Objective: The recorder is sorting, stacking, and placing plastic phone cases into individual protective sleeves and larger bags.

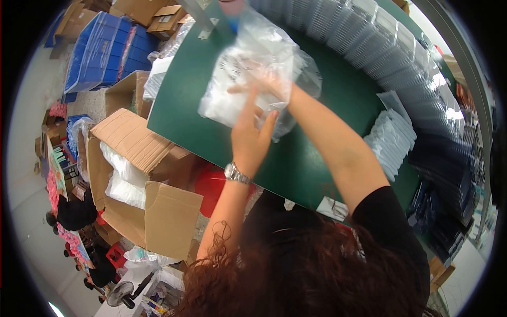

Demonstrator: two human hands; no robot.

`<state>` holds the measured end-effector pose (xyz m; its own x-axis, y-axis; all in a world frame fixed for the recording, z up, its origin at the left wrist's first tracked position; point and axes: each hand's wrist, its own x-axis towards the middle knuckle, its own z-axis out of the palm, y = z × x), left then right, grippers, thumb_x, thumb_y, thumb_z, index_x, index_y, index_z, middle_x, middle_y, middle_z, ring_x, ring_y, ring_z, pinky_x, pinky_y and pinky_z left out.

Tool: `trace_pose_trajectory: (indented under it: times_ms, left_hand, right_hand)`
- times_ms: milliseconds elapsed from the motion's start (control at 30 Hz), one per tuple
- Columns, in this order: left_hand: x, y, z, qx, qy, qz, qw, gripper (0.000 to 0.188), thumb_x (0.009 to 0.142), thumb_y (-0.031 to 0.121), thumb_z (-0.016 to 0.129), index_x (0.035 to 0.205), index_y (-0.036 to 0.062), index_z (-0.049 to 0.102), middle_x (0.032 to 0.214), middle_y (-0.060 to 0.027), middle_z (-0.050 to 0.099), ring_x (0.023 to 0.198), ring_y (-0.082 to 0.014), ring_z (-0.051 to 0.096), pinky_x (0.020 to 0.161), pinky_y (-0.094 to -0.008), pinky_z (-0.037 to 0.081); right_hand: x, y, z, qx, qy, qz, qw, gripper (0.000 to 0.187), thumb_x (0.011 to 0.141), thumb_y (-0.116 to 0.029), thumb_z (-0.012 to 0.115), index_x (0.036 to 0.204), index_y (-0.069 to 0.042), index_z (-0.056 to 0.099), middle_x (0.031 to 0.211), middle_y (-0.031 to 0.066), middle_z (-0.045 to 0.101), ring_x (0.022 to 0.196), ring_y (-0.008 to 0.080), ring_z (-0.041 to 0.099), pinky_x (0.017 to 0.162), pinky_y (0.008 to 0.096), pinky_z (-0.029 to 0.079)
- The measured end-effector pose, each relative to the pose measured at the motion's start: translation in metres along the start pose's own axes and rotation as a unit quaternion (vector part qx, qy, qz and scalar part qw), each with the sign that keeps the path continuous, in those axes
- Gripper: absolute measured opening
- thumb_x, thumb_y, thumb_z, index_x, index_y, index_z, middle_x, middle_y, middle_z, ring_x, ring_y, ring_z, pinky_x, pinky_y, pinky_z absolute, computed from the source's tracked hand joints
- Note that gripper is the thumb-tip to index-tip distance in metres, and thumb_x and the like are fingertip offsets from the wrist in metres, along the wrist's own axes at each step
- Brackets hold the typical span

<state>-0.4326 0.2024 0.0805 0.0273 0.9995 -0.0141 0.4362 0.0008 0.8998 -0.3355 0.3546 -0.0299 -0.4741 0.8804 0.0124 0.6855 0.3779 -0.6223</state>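
Observation:
A clear plastic bag (224, 71) with dark print, crumpled and with something white in its lower part, is over the green table in front of me. My left hand (249, 138), with a metal watch on the wrist, is at the bag's near side, its thumb and fingers apart. My right hand (270, 87) reaches in from the right and shows through the film, inside or behind it; I cannot tell which. Motion and plastic blur its fingers. A pink and blue object (231, 8), partly cut off, is just beyond the bag.
Stacked clear plastic trays (364, 39) curve along the table's (182, 105) far and right side. Pale blue folded packets (392, 140) lie on the right, near a small white packet (332, 208). An open carton (174, 211) with white bags, a red stool (211, 190) and blue crates (100, 53) are left.

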Motion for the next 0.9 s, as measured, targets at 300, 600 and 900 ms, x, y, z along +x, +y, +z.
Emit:
trace_pose_trajectory:
  times_ms: [300,600,900]
  left_hand:
    - [-0.056,-0.079,0.035,0.291,0.124,0.029,0.948,0.101,0.073,0.032,0.079,0.149,0.0035,0.017,0.149,-0.021,0.017,0.136,-0.0365,0.022,0.107,-0.0458,0.026]
    - [-0.039,-0.12,0.059,-0.346,0.19,-0.27,0.878,0.059,0.085,0.006,0.061,0.135,0.0006,0.031,0.112,-0.0119,0.056,0.083,-0.0196,0.059,0.067,-0.0321,0.05]
    - [-0.058,-0.093,0.027,-0.187,0.159,-0.235,0.94,0.059,0.095,0.01,0.044,0.149,0.0075,0.021,0.111,-0.0123,0.055,0.064,-0.014,0.053,0.057,-0.0287,0.048]
  right_hand:
    - [-0.334,-0.001,-0.082,0.096,0.119,0.226,0.962,0.038,0.084,-0.021,0.066,0.114,0.001,0.06,0.108,0.0172,0.063,0.101,0.031,0.061,0.092,0.0376,0.046]
    - [-0.498,-0.041,0.023,-0.002,-0.028,0.371,0.928,0.054,0.069,-0.012,0.076,0.118,-0.004,0.053,0.112,0.0147,0.052,0.108,0.0346,0.049,0.09,0.0417,0.043]
    - [-0.28,-0.073,-0.07,0.251,0.118,0.227,0.934,0.022,0.092,-0.022,0.054,0.107,-0.006,0.057,0.083,0.0201,0.064,0.081,0.0413,0.061,0.07,0.0477,0.047]
